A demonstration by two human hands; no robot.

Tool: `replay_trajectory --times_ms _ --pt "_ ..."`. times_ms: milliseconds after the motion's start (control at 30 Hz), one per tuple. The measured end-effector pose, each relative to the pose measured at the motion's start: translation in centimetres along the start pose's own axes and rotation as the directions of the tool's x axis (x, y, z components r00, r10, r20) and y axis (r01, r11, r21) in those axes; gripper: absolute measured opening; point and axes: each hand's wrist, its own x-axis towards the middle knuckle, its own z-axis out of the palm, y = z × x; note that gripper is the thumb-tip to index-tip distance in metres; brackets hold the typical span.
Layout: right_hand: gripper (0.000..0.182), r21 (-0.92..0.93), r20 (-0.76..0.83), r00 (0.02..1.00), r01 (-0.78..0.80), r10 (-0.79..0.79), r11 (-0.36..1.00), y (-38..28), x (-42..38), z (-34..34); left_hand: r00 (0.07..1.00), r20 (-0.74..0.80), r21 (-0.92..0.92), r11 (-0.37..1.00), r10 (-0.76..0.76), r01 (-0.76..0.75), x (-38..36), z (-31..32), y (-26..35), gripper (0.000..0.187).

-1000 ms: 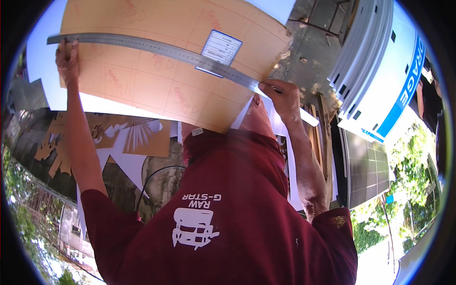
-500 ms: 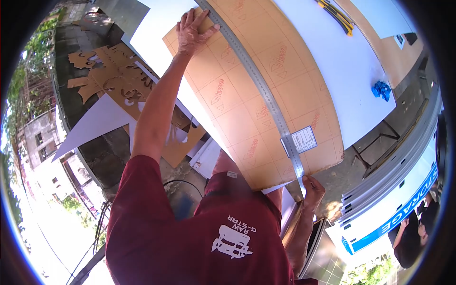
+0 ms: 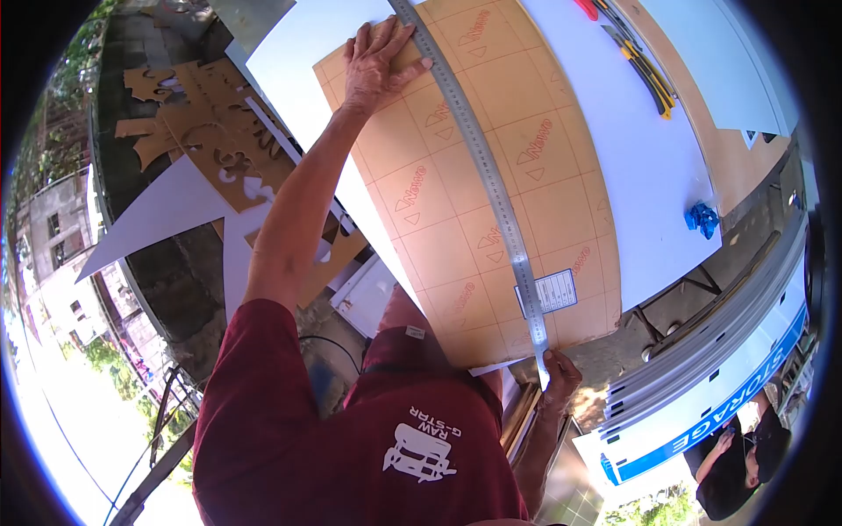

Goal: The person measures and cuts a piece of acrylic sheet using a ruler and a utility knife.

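Ruler [image 3: 491, 175] steeper than before

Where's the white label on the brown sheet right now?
In the head view, the white label sits near the brown sheet's lower right corner, partly under the steel ruler, just above the right hand.

We see a white table [image 3: 631, 167] carrying a yellow-and-black utility knife [image 3: 647, 72] near its far side, with a red-handled tool [image 3: 586, 9] just beyond it. A crumpled blue rag [image 3: 702, 217] lies near the table's right edge. To the left, brown cardboard cut-outs [image 3: 206, 131] with ornate shapes sit beside a white triangular offcut [image 3: 167, 219]. At lower right, stacked white panels [image 3: 702, 368] lean together, the front one bearing blue "STORAGE" lettering [image 3: 728, 408]. Another person [image 3: 732, 469] stands at the bottom right corner.
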Motion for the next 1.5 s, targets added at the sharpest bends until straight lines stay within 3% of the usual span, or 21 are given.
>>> replay_trajectory --times_ms 1500 --pt "0.031 -0.049 -0.018 0.998 0.052 -0.053 0.997 1.2 0.5 0.0 0.998 0.020 0.147 0.987 0.058 -0.060 0.5 -0.4 0.1 0.081"
